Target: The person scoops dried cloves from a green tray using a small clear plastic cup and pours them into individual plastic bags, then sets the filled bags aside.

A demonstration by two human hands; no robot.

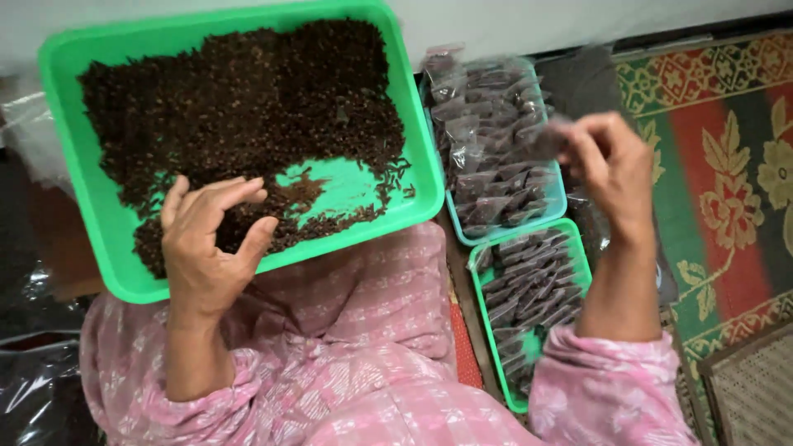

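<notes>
Dried cloves on green tray, small clear packets in side trays.

Left hand: fingers curled over cloves at green tray near rim. Right hand: pinching one clear filled packet above blue tray; small green tray below, patterned rug beyond.

You are wearing pink floral sleeves, working dark brown cloves over a bright green tray; the rug is showing red, green and cream flowers.
</notes>
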